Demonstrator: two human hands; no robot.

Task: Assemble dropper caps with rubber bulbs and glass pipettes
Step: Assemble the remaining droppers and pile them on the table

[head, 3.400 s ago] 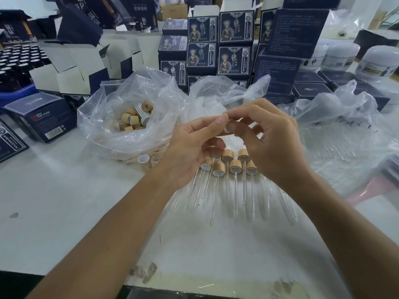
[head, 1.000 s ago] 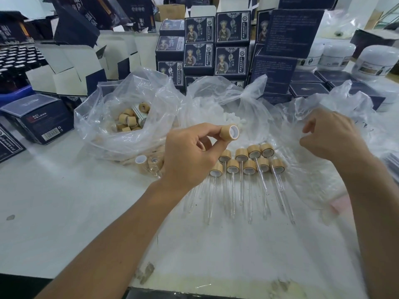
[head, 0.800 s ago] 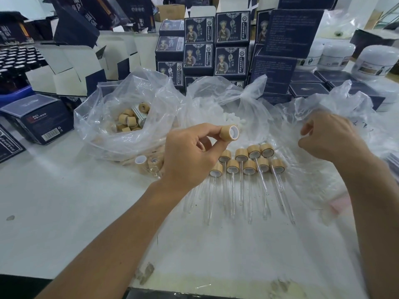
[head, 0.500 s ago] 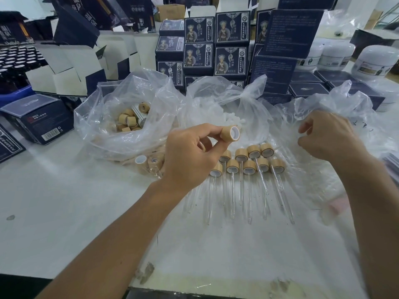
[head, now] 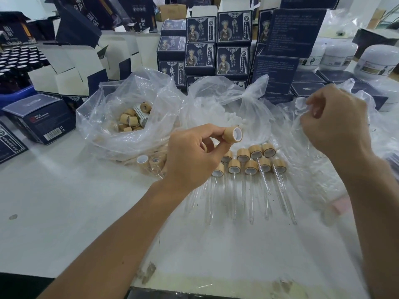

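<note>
Above the middle of the white tabletop (head: 64, 201), the left hand (head: 190, 156) pinches a bamboo-coloured cap (head: 232, 134) between thumb and forefinger, the other fingers curled beneath; the cap lies on its side with its white-lined opening facing right. To the right, the right hand (head: 336, 119) is raised with fingers curled, gripping the edge of a clear plastic bag (head: 302, 134) that spreads over the right part of the tabletop. What that bag contains cannot be made out.

Below and between the hands, finished droppers (head: 250, 167) lie in two rows on the tabletop, caps away from the person, glass tubes pointing toward the near edge. Left of the held cap, an open plastic bag of loose caps (head: 131, 121) sits on the tabletop; just beside it, behind the held cap, a second bag holds white rubber bulbs (head: 233, 119).

Behind the bags stand stacked dark-blue cartons (head: 216, 46). Open flat-sided boxes (head: 71, 67) are at rear left; white jars (head: 375, 61) are at rear right.
</note>
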